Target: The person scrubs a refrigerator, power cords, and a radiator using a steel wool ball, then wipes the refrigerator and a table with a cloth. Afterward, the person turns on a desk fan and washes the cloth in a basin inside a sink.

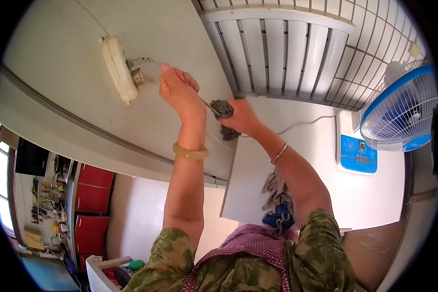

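My left hand (179,90) is closed on a thin cable (301,123), near a white power strip (118,70) on the pale upright surface. A light plug (137,62) sits in the strip's side. From my left hand the cable runs to a dark grey, fuzzy scrubber or cloth (222,110), which my right hand (242,118) grips around it. The cable comes out below my right hand and curves right across the white table (306,109). Some of the cable inside both grips is hidden by my fingers.
A blue-and-white fan (399,109) and its blue control base (357,155) are at the right. Grey and blue cloths (279,216) lie at the table's near edge. Behind are a slatted panel (282,56) and tiles. Red cabinets (91,199) stand at lower left.
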`<state>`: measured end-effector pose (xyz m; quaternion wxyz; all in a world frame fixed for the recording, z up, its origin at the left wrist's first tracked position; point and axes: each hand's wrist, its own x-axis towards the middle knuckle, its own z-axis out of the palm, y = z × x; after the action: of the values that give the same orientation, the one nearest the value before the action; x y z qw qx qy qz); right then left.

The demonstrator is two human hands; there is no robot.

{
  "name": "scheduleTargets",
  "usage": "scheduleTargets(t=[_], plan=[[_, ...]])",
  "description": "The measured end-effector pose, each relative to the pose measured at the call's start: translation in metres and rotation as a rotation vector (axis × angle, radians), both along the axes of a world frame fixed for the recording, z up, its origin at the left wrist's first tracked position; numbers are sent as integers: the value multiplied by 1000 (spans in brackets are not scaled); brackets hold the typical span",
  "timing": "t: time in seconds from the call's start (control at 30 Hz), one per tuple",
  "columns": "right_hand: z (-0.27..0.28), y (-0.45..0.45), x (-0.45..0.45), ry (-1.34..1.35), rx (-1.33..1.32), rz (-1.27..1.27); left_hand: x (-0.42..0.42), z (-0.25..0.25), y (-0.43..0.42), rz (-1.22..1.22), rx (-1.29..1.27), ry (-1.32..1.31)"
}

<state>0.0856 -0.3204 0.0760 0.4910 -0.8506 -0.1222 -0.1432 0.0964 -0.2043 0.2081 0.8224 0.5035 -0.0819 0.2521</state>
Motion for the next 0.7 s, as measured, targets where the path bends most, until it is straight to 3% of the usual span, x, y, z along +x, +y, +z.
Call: scheduleTargets(t=[0.17,0.3,0.4,0.47,0.7], plan=[[-54,-20,-19,131,-49,30,-1,0,-4,-29,-22,-64],[-79,-33,-22,257,138,127,-8,-9,-10,-83,25,-93],[-73,-43,-26,303,244,194,-21,-60,-2,-191,227,29],[-80,-48,-26,343,290,233,-30,-99,0,-305,229,84],[-76,-35,-39,417,632,473,-34,-126,-14,-402,-14,170]])
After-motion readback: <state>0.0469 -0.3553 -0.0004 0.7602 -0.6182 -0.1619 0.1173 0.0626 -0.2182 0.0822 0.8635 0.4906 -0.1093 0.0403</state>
